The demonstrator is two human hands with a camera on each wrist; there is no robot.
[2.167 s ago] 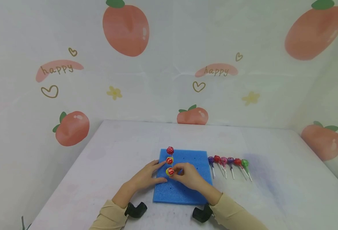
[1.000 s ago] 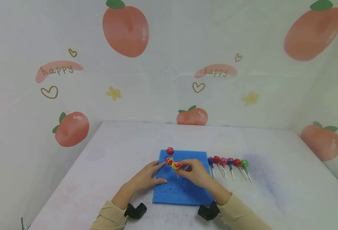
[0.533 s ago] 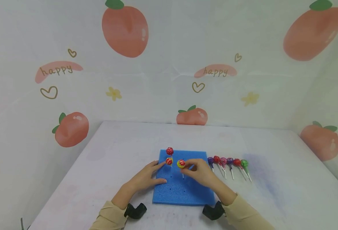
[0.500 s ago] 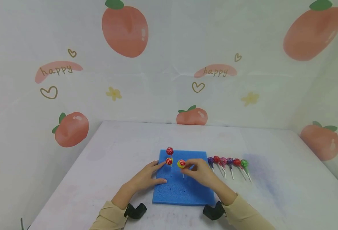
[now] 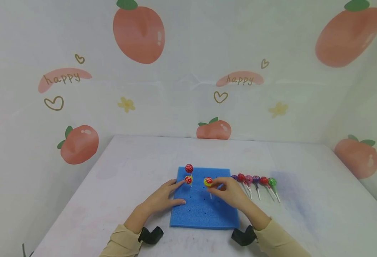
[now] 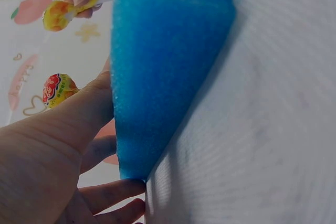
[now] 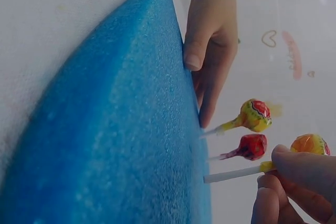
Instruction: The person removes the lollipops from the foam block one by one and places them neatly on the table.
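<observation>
My right hand (image 5: 229, 191) pinches a yellow-and-red lollipop (image 5: 208, 182) near the base of its wrapped head. Its white stick points down over the middle of a blue foam board (image 5: 204, 217); whether the tip touches the foam, I cannot tell. My left hand (image 5: 161, 197) rests on the board's left edge with thumb and index finger spread over the top. Close to that index fingertip, a second yellow-and-red lollipop (image 5: 188, 180) stands upright in the foam. A dark red lollipop (image 5: 189, 168) stands behind it. The right wrist view shows the held lollipop's stick (image 7: 231, 174) plainly.
Right of the board lies a row of several wrapped lollipops (image 5: 255, 179), purple, red, pink and green; my right hand partly covers the leftmost one. Small dark holes dot the foam. A white printed backdrop (image 5: 175, 92) rises behind the white table (image 5: 137, 157).
The right hand lifted the yellow-and-red lollipop from the front of the left row and carried it rightward over the foam. The left hand stayed on the board's edge.
</observation>
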